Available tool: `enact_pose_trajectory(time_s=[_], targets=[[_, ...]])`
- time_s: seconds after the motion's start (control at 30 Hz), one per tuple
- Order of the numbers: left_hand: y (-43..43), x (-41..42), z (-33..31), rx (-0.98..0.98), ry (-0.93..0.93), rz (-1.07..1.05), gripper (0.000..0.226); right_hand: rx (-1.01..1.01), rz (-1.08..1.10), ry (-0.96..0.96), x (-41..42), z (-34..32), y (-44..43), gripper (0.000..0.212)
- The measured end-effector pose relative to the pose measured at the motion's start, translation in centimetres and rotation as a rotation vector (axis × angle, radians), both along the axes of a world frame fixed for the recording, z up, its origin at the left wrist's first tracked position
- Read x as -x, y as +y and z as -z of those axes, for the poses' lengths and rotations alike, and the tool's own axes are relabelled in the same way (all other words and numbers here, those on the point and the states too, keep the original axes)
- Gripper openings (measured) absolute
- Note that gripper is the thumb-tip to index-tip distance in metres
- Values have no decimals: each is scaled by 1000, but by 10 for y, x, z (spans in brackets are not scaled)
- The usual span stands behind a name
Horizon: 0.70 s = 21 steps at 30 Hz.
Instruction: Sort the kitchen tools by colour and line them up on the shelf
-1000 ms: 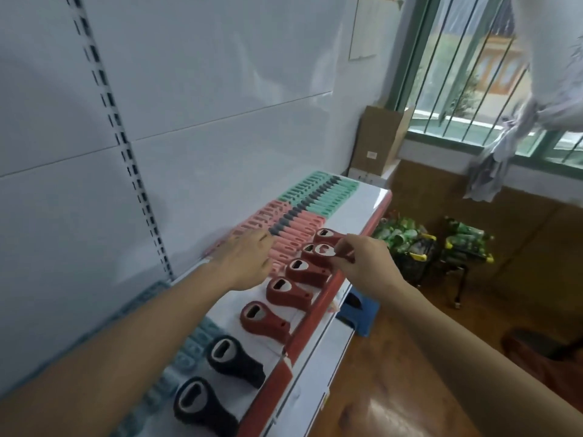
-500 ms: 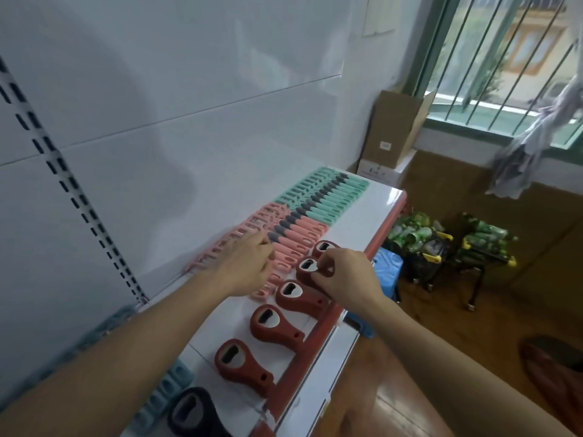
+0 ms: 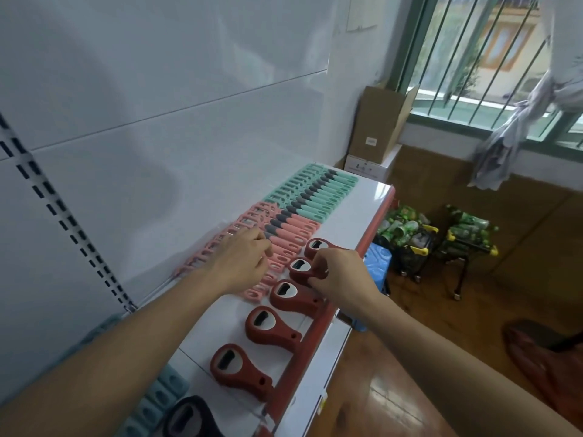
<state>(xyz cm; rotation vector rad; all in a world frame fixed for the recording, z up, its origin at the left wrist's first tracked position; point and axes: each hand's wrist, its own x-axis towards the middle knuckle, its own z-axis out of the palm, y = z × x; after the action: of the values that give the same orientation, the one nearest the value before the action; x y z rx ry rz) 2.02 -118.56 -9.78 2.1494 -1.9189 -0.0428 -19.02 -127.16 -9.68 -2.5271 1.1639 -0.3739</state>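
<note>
A white shelf (image 3: 353, 209) with a red front lip runs away from the camera along a white backing panel (image 3: 157, 121). A barred window (image 3: 473, 58) and a cardboard box (image 3: 378, 127) stand beyond its far end.

At the near left corner lie pale blue tools (image 3: 157, 402) and one black opener (image 3: 189, 417). Further along the back, a row of pink peelers (image 3: 293, 234) gives way to a row of teal peelers (image 3: 315, 193). The left hand (image 3: 239, 263) rests flat on the pink row, its fingers loosely bent and grasping nothing, as it did a second ago.

Along the front lip five red bottle openers (image 3: 293, 298) lie in a line, heads toward the wall. The right hand (image 3: 340, 275) has its fingers and thumb curled round the neck of the fourth opener (image 3: 299, 268), which lies on the shelf just short of the far opener (image 3: 317, 246).

A second ago that hand pinched the same tool nearer its handle, with its head crowding the far one. Now the grip has come further over it, and a clear gap shows between the two heads.

This looks like spacing, not sorting: the colours already sit in blocks. Probably only evening out the far end of the red line remains here. On the floor to the right stand a blue stool (image 3: 377, 263) and small carts of green bottles (image 3: 407, 234).
</note>
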Motion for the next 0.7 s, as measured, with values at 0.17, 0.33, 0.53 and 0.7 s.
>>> enact_pose_trajectory(time_s=[0.17,0.33,0.53,0.7], targets=[[2,-2,-2,9,5,16,19,-15,24,-6,-2,-1,0,11],[5,-7,0,8,-10,24,19,13,22,12,-2,1,-2,10],[10,-7,-1,6,-17,35,21,44,19,43,-3,2,-1,9],[15,-7,-3,13,-19,32,21,39,8,71,-1,0,-1,11]])
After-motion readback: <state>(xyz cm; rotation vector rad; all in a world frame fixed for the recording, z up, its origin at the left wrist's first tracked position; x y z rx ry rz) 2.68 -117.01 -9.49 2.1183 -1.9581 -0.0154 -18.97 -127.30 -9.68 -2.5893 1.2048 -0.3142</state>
